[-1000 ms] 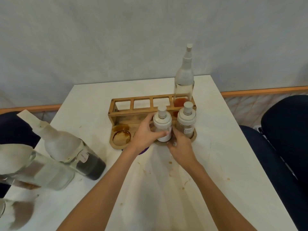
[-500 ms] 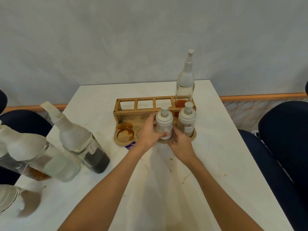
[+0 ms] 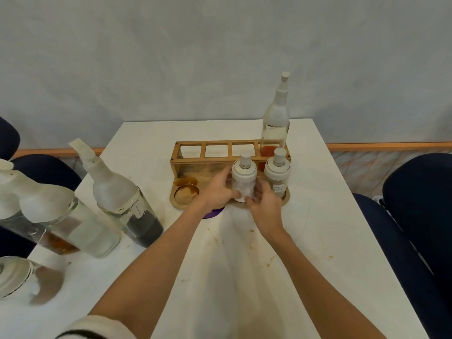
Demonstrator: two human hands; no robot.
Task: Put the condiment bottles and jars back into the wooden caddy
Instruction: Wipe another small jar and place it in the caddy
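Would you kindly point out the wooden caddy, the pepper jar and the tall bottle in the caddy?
wooden caddy (image 3: pixel 195 167): head view, front side.
pepper jar (image 3: pixel 277 170): head view, white lid.
tall bottle (image 3: pixel 274 135): head view, glass body.

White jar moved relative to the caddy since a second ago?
No. The white jar sits in the same front slot of the wooden caddy, beside the pepper jar.

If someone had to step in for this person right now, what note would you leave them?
Hands: left hand and right hand both grip the white jar at a front slot of the wooden caddy; whether it is fully seated is unclear.
Done: pepper jar in the front right slot, tall bottle behind it.
Left: dark-sauce bottle, amber-sauce bottle and a blurred jar are out on the table, at its left.
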